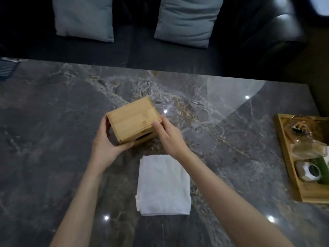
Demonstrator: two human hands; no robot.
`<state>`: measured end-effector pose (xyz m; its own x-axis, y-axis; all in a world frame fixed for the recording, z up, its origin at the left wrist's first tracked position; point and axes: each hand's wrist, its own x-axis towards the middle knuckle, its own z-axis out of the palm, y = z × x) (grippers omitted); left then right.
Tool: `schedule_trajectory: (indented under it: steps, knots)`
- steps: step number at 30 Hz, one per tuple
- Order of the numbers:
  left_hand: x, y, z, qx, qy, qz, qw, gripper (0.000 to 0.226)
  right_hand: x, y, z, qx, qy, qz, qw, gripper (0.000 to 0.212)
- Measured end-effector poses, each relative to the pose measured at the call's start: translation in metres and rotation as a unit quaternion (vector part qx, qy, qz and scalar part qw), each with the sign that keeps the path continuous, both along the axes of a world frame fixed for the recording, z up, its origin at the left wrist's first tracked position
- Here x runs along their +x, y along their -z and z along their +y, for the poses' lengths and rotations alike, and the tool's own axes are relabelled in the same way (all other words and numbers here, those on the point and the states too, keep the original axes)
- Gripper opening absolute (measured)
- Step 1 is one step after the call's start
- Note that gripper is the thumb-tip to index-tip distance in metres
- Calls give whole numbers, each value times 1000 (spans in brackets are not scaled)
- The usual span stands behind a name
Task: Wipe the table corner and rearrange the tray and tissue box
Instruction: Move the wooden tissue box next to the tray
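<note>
A wooden tissue box (132, 120) is tilted above the middle of the grey marble table (53, 107), its dark opening facing down toward me. My left hand (105, 145) grips its left and lower edge. My right hand (169, 136) holds its right side, thumb on the top face. A folded white cloth (162, 185) lies flat on the table just in front of the box, between my forearms. A wooden tray (292, 172) sits at the table's right edge, partly cut off.
The tray holds a glass teapot (299, 129), a clear glass vessel (308, 148) and a small white lidded jar (308, 172). A dark sofa with two grey cushions (187, 20) stands beyond the far table edge. A dark ribbed object (8, 68) lies at the far left corner.
</note>
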<state>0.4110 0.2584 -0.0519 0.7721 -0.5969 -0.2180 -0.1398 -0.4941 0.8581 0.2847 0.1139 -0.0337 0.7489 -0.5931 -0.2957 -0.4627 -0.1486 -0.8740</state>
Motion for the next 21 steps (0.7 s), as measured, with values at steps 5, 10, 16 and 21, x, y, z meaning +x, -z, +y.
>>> schedule_trajectory:
  steps: [5,10,16,21]
  knots:
    - [-4,-5,-6,-18,-6,-4,1000,112,-3,-3,2,2,10,-9,1000,46]
    - [-22,-20,-15,-30,11,-36,999,99,-16,-11,-1,13,36,-17,999,44]
    - [-49,-43,-26,-41,17,-36,998,97,-42,-26,-12,-20,45,-19,999,41]
    - [-80,-66,-39,-89,32,9,996,95,-78,-45,-23,-56,74,-46,995,35]
